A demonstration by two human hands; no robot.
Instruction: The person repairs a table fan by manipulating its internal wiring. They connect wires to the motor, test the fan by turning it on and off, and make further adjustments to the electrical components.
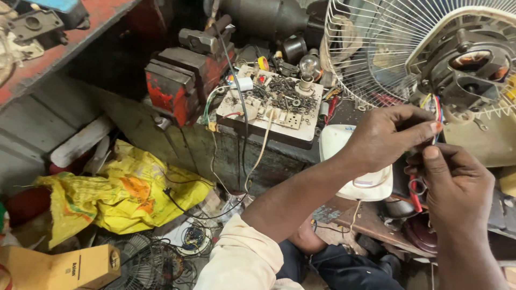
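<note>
Coloured wires [436, 110] from the fan motor [467, 70] are pinched between thumb and forefinger of the left hand [384, 137], at the right of the view, just below the motor housing. Grip on that hand is narrow, closed on the wire bundle. The right hand [457, 185] is held just below and right of it, thumb up against the same wires; fingers are curled, but whether the wires are actually clamped cannot be told. Red-handled scissors [415, 188] are seen between the hands, near the right palm. The white wire fan guard [371, 53] is mounted behind the motor. Left of the hands, a test board [274, 104] littered with screws and carrying a bulb [309, 67] sits on the surface, beside a red vise [183, 80]. A yellow bag [123, 193] lies on the floor below.
</note>
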